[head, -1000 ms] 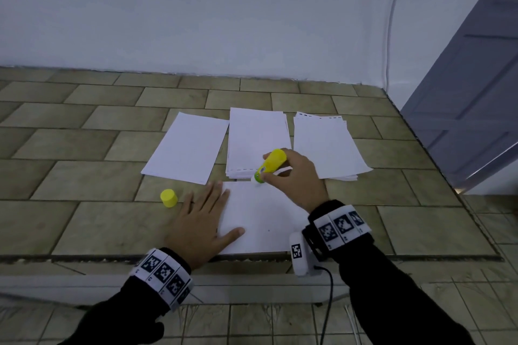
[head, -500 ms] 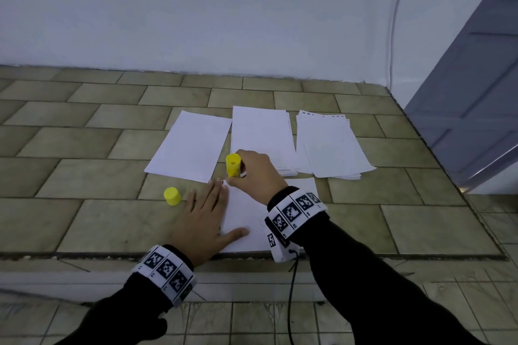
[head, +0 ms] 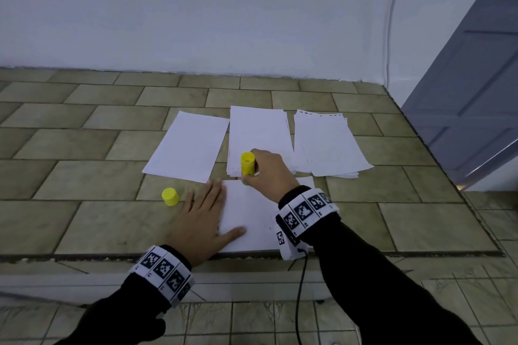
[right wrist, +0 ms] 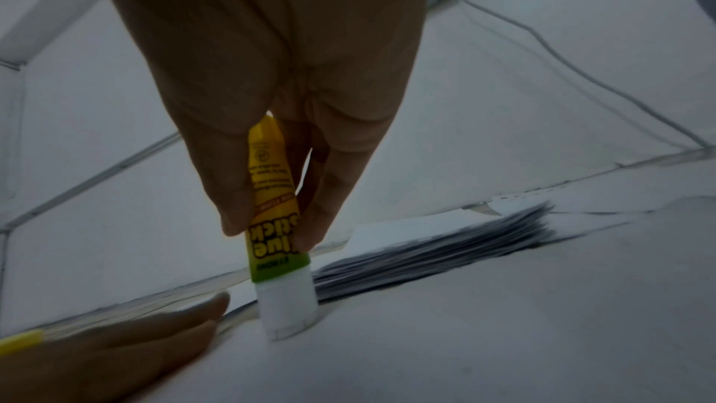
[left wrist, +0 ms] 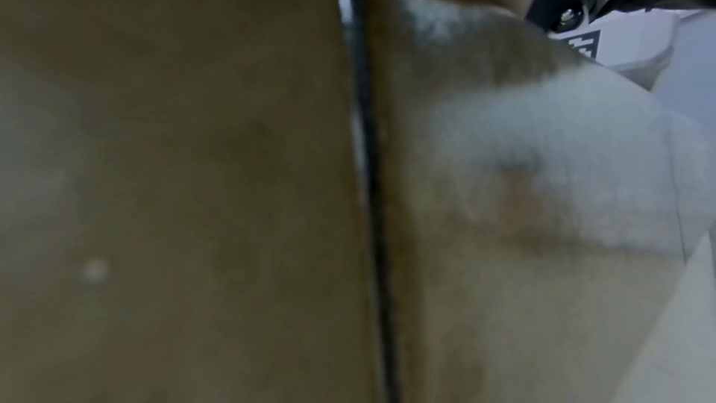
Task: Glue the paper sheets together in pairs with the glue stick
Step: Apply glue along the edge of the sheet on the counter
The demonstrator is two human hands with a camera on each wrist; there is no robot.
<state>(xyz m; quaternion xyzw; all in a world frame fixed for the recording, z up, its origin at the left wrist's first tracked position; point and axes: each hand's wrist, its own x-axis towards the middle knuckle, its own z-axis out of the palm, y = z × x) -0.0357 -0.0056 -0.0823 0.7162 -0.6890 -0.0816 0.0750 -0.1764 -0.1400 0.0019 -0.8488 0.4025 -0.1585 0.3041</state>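
Yellow glue stick (right wrist: 276, 225) upright, tip seemingly down

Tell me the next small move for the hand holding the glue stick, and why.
Probably drag the glue stick rightward along the near sheet's far edge. The right hand holds it upright, tip down on that sheet near its far-left corner; the left hand lies flat on the sheet's left side, steadying it.

This looks like a plain room in a home: a raised bench (head: 84, 148) faced in olive-brown tiles, a bare white plastered wall (head: 196, 14) behind it, a grey panelled door (head: 471, 92) on the right, and a thin white cable (head: 391, 22) running down the wall.
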